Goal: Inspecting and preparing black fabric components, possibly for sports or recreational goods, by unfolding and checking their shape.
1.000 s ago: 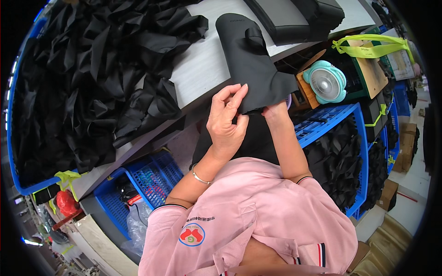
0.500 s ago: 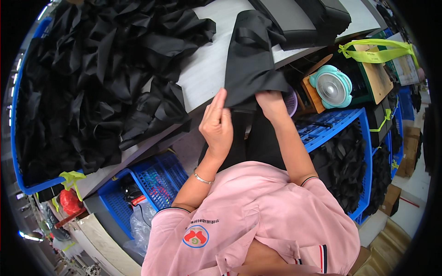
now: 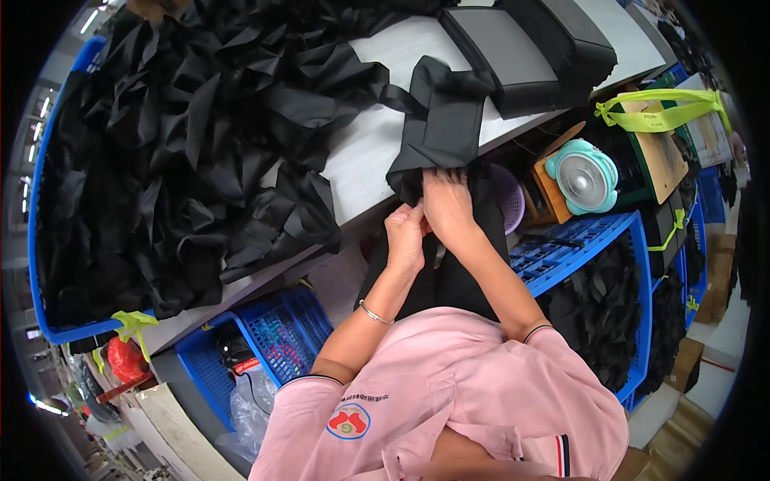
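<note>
- while the right hand [image 3: 447,207] meets the near edge of the black fabric piece [image 3: 447,128], its fingertips are hidden, so i can't tell its grip!
- the left hand [image 3: 406,234] sits narrow and bunched beside it, farther from the fabric; can't tell if it pinches anything.
- the piece lies just ahead of both hands on the bench [image 3: 361,184], long axis running away from them.
- writing: dark lettering and a round emblem on the pink shirt [image 3: 497,377], behind the hands; tiny print on the yellow-green strap [image 3: 662,122], right of them.
</note>
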Tool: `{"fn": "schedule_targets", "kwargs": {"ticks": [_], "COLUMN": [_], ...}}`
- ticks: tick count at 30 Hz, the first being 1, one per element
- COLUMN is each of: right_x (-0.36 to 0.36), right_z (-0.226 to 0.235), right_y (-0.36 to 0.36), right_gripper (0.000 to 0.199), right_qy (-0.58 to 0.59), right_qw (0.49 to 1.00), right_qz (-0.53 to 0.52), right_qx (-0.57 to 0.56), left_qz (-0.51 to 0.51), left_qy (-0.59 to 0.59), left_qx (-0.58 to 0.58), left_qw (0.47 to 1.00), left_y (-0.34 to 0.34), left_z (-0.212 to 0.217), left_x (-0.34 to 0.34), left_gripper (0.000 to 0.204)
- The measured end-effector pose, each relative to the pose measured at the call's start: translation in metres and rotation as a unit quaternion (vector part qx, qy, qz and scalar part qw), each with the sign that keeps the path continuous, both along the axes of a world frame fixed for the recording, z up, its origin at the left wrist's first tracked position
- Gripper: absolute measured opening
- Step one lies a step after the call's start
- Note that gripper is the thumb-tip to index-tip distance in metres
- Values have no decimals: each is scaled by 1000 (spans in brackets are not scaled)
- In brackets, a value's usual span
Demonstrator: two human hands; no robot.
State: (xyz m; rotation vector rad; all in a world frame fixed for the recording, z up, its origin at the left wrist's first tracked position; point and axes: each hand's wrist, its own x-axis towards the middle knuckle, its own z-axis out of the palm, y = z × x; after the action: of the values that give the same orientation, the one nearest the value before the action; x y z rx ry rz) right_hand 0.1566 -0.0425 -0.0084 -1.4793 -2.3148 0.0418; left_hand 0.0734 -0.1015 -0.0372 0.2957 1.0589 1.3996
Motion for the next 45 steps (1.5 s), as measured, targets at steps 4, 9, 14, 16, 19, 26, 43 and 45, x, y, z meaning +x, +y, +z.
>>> {"fn": "schedule_targets", "kwargs": {"ticks": [4,9,14,16,19,26,43,45], "right_x": [-6,-10,-7,-5,-4,-7,36,34], "right_z": [11,-7,-13,-7,1,-12,-34,-31], "right_y": [1,30,51,52,42,26,33,24], "right_gripper": [34,22,20,21,23,22,30,28], "right_qy": [14,51,2,1,-28,96,328,325], "right_qw": [995,993,994,993,990,988,909,904], "right_qz": [46,55,64,69,82,119,231,235], "right_qx": [-89,88,-85,-100,-110,-37,-111,-151], "left_qz": [0,9,-24,-22,135,85,-257,-192], "left_qy": [-44,28,46,48,236,563,536,565], "left_qx": [8,-37,29,25,77,209,397,422], "left_qw": [999,999,998,998,959,795,700,683], "left_y": [3,13,22,14,1,33,73,98], "left_z": [0,-11,-18,-8,19,57,94,91], "left_x": [8,12,4,4,-1,-37,-11,-24], "left_gripper": [13,14,21,14,31,17,11,22]}}
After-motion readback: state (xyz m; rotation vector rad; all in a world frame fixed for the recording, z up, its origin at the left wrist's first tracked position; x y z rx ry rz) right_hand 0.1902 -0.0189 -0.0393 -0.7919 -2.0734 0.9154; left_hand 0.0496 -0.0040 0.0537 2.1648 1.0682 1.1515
